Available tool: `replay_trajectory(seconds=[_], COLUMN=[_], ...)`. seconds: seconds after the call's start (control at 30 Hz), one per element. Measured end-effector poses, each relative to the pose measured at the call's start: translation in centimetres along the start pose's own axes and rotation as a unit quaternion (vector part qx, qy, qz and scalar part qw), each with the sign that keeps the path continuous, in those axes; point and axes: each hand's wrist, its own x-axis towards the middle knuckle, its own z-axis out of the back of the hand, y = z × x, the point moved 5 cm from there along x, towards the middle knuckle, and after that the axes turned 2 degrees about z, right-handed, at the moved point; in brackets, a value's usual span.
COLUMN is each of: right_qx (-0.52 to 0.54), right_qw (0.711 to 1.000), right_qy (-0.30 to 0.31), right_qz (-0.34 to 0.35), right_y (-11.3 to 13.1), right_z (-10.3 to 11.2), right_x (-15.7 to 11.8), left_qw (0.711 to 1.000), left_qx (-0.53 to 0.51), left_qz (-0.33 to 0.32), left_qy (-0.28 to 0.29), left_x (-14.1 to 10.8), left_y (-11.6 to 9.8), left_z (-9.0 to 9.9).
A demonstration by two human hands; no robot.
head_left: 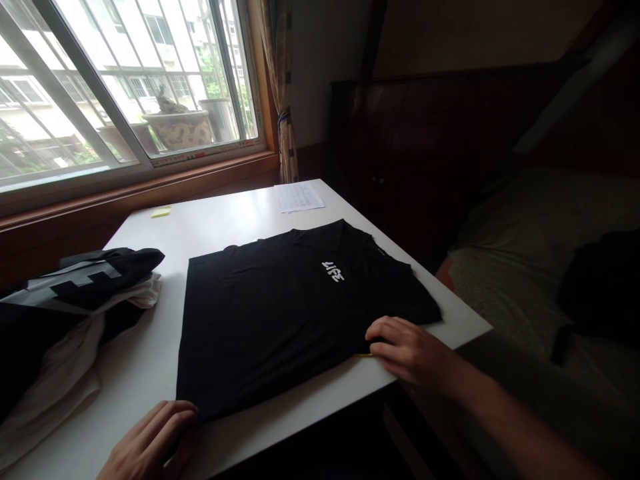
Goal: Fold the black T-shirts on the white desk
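A black T-shirt (260, 307) with a small white print lies spread sideways on the white table (240, 210), its collar and sleeves toward the right. At the shirt's near left corner, my left hand (157, 437) has its fingers closed on the hem. My right hand (405, 350) grips the near edge below the sleeve, with its fingers bent over the cloth. A thin yellow strip (363, 355) shows beside the right fingertips, partly under the shirt.
Black, grey and white clothes (75, 320) are heaped at the left. Printed paper (300, 197) and a yellow note (161, 211) lie at the far side. Beyond stand a window (165, 87) and curtain (284, 100). A covered bed (520, 247) is at the right.
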Motion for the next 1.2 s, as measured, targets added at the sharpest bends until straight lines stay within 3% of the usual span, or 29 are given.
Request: replay_trajectory(seconds=[0.13,0.33,0.57,0.77,1.2], right_qx=[-0.022,-0.017,0.016,0.012,-0.01], right_qw=[0.999,0.998,0.999,1.0,0.999], right_qy=[-0.042,-0.068,-0.002,-0.02,0.03], right_qz=[0.002,-0.004,-0.03,-0.017,-0.03], right_y=[0.0,0.4,0.5,1.4,2.0], right_z=[0.6,1.3,0.2,0.3,-0.8], right_x=[-0.5,-1.3,-1.2,0.0,0.5], left_qw=[1.0,0.998,0.996,0.997,0.997], left_qx=[0.025,0.048,0.055,0.031,0.033], left_qz=[0.006,-0.016,-0.011,-0.001,0.011], left_qy=[-0.017,0.029,0.065,0.065,0.067], left_x=[-0.4,-1.8,-3.0,-3.2,-2.6], left_y=[0.4,0.6,1.1,1.1,1.1], left_z=[0.4,-0.8,-0.8,-0.7,-0.6])
